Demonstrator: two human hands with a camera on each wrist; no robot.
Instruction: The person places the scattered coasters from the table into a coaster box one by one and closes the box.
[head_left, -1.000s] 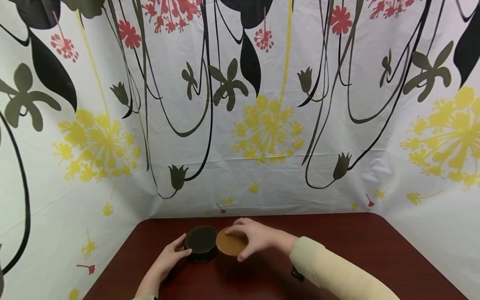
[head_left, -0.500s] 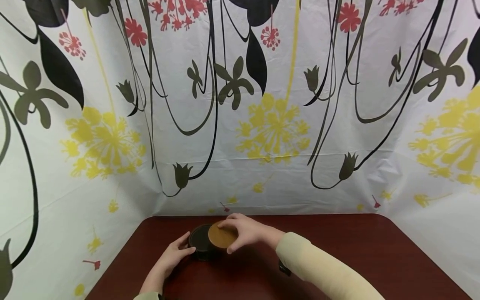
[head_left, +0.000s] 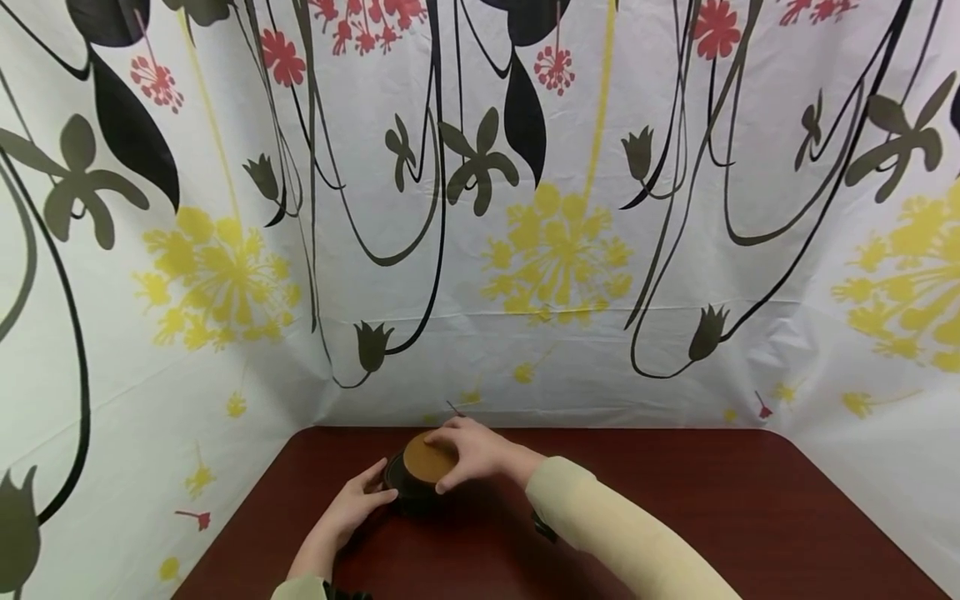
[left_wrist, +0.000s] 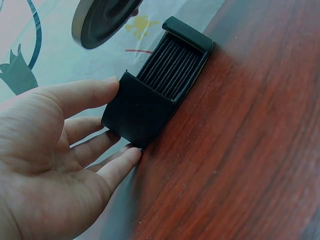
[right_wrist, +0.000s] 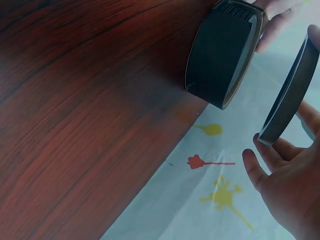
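Note:
A round black coaster holder [head_left: 417, 502] stands on the table, a slot in its side showing thin ribbed layers stacked inside [left_wrist: 170, 67]. My left hand [head_left: 348, 508] grips its left side, thumb and fingers spread around the wall [left_wrist: 132, 110]. Pinched at the edge by my right hand [head_left: 476, 452] is a shallow round lid [head_left: 429, 458], tan on top with a dark side. It is tilted and overlaps the holder in the head view; the right wrist view shows a gap between the lid [right_wrist: 292, 90] and the holder [right_wrist: 217, 60].
The red-brown wooden table [head_left: 660, 508] has rounded far corners. A white curtain [head_left: 480, 275] printed with flowers hangs behind it and along both sides. A small dark device [head_left: 544, 527] sits beneath my right sleeve.
My right hand has carried the lid leftward, from beside the holder to over its top. My left hand keeps its grip on the holder. The head view has shifted slightly.

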